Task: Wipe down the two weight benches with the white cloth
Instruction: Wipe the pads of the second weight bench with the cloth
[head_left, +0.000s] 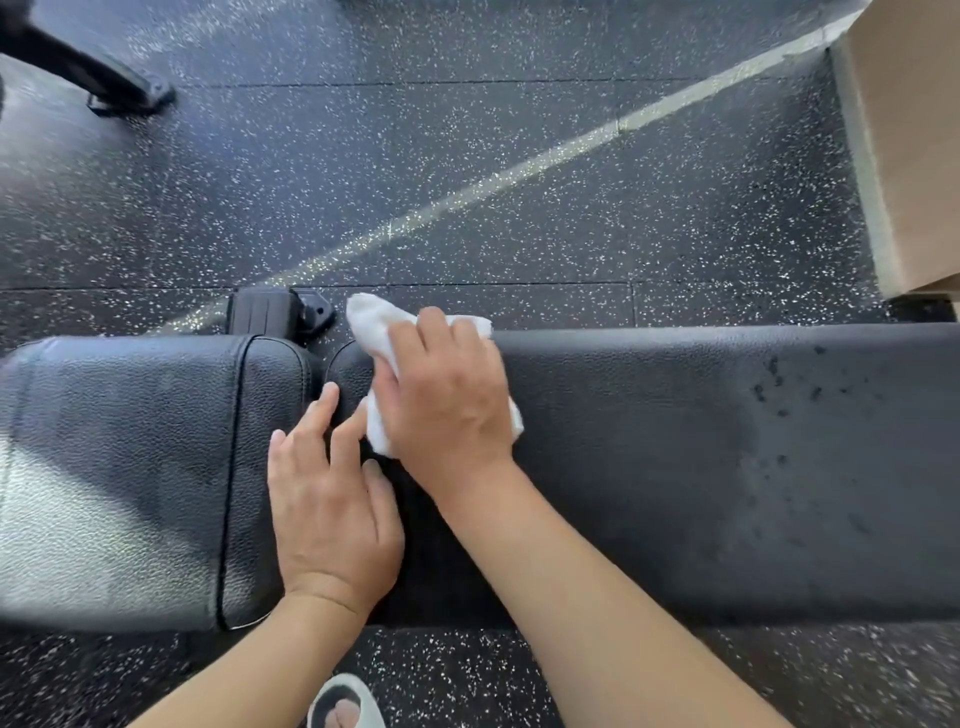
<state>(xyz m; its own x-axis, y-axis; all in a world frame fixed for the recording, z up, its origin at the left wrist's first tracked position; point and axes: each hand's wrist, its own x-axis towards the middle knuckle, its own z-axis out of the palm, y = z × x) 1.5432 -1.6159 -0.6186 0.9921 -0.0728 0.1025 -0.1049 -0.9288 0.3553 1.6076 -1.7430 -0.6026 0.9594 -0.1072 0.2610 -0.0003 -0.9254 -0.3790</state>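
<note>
Across the middle of the frame runs a black padded weight bench (675, 467), its seat pad (130, 467) at left and its long back pad at right, with a narrow gap between them. The right hand (447, 395) lies on the white cloth (374, 322) at the left end of the long pad, its grip curled over the bunched fabric and pressing it to the surface. The left hand (332, 509) rests flat just beside it, grip released, fingers straight across the gap. Dark specks mark the pad at right. Below lies speckled rubber floor (467, 156); a slipper (343, 701) shows at bottom centre.
</note>
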